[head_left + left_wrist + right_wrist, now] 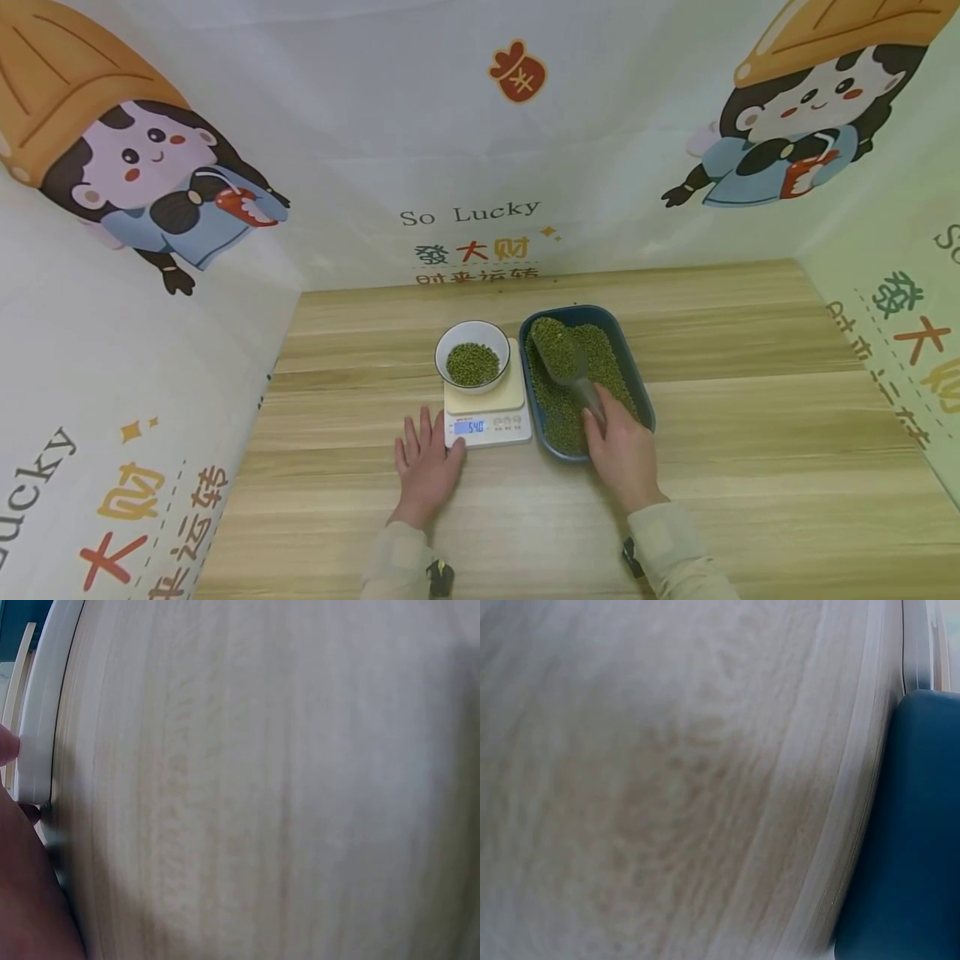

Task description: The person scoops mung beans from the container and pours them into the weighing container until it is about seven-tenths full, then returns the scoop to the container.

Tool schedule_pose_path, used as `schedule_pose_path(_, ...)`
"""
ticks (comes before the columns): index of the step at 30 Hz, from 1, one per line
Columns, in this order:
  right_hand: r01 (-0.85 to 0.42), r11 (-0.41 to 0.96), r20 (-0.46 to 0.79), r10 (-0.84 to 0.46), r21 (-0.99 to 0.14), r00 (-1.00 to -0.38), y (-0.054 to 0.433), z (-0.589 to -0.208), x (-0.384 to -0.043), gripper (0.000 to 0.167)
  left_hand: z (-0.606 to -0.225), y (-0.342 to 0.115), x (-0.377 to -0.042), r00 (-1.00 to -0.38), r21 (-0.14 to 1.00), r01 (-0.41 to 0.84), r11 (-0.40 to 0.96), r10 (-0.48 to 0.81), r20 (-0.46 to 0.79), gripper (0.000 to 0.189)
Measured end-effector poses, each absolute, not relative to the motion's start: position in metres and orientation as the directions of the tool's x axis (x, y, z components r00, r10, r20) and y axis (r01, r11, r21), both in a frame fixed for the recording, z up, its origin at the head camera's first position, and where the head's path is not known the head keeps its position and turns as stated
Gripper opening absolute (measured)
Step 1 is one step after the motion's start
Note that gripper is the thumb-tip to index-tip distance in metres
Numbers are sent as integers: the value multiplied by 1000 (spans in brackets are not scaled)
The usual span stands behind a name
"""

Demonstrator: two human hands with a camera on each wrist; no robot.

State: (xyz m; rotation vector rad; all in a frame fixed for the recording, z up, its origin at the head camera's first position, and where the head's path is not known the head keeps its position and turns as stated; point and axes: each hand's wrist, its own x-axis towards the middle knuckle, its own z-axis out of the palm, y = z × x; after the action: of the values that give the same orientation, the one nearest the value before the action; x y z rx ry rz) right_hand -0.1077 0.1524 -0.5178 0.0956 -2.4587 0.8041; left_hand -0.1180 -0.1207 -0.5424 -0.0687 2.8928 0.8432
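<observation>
My right hand grips the handle of a grey scoop over a dark blue tray. Green beans, which look like mung beans, fill much of the tray, and more lie heaped in the scoop. To the left a white bowl with a dark rim holds a smaller pile of the beans. It stands on a kitchen scale whose display reads about 54.0. My left hand lies with fingers spread at the scale's lower left corner, the thumb touching its front edge. In the right wrist view only the tray's outer wall shows, without the hand.
The wooden table bears the scale and tray side by side. A few loose beans lie behind them near the back edge. White printed cloth encloses the table at the back and both sides.
</observation>
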Motion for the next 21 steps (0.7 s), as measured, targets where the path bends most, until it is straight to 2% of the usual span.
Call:
schedule_pose_path(6,-191,809,487,131,-557,-864,152,-516,-107,43,-541,-121,-118,-992,532,-75,843,-8,-127,59)
schedule_pose_path(21,-189,824,479,110,-534,-871,151,-514,-106,42,-545,-122,-118,-990,524,-82,848,-9,-141,60)
